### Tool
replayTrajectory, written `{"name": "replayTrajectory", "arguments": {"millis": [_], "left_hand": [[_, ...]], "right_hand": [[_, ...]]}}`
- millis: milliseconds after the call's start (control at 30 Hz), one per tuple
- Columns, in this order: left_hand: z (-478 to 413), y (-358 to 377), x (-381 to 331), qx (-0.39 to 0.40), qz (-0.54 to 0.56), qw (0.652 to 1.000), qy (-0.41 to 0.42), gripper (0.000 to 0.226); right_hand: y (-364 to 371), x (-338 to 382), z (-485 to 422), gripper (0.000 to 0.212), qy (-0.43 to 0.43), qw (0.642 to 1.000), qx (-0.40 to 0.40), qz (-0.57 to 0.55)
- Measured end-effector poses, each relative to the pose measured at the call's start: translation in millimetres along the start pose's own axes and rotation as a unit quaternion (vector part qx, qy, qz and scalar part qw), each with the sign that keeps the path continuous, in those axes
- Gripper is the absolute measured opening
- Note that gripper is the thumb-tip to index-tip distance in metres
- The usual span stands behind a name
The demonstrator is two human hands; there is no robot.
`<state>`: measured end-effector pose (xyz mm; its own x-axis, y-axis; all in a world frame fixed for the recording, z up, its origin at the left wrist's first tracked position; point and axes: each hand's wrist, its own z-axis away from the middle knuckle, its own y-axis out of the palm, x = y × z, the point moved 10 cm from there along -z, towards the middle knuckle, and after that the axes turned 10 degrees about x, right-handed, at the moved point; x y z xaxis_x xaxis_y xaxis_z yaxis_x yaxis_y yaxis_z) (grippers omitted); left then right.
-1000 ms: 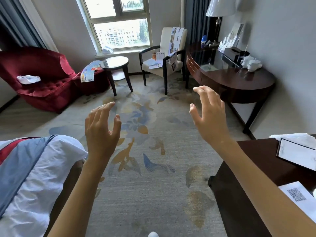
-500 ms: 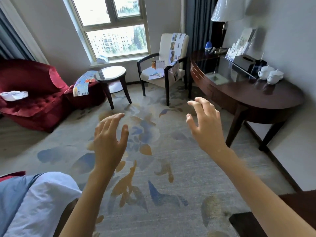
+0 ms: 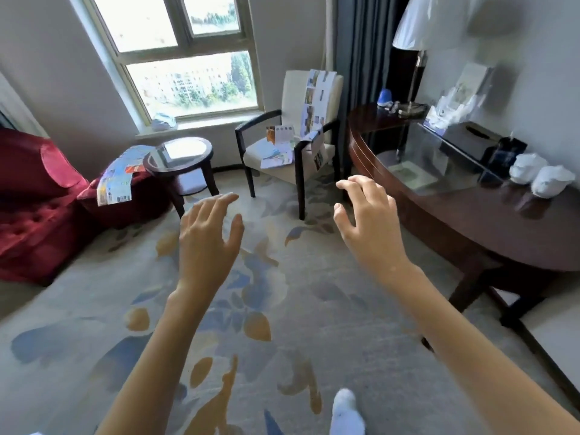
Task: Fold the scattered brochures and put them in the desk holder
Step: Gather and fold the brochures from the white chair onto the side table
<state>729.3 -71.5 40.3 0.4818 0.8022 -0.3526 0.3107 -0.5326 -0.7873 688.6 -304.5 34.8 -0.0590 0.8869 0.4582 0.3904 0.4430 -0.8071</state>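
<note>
Over the carpet (image 3: 314, 309) the left grip (image 3: 207, 243) and right grip (image 3: 367, 224) hover empty, fingers loosely spread; beyond, brochures (image 3: 277, 152) lie on the chair (image 3: 293, 89) and red seat (image 3: 141, 200), the holder (image 3: 467, 86) on the table (image 3: 489, 240) farther right.

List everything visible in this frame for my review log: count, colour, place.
sofa: one, red, left
armchair: one, cream with dark frame, by the window
side table: one, dark, round, between sofa and armchair
desk: one, dark wood, right
sofa brochure: one, multicoloured, unfolded on the sofa
chair brochures: about three, multicoloured, over the armchair's back, seat and armrest
desk holder: one, clear, far end of desk by the wall, blurred
lamp: one, white shade, on desk
crockery: two pieces, white, on desk
foot: one, white sock, bottom edge
left hand: one, empty, fingers spread, above the carpet
right hand: one, empty, fingers spread, above the carpet
</note>
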Motion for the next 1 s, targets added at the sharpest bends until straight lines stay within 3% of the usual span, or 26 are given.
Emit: {"name": "replayTrajectory", "arguments": {"millis": [333, 700, 1000], "left_hand": [[-213, 75, 50, -0.062, -0.017, 0.998, -0.014, 0.040], [-405, 201, 185, -0.015, -0.047, 0.998, -0.043, 0.043], [-602, 323, 304, 0.096, -0.050, 0.993, -0.042, 0.037]], "right_hand": [[45, -46, -249, 0.034, -0.061, 0.998, 0.001, -0.022], [189, -84, -488, 0.034, -0.087, 0.995, 0.043, -0.035], [313, -144, -702, 0.038, -0.012, 0.994, 0.108, -0.016]]}}
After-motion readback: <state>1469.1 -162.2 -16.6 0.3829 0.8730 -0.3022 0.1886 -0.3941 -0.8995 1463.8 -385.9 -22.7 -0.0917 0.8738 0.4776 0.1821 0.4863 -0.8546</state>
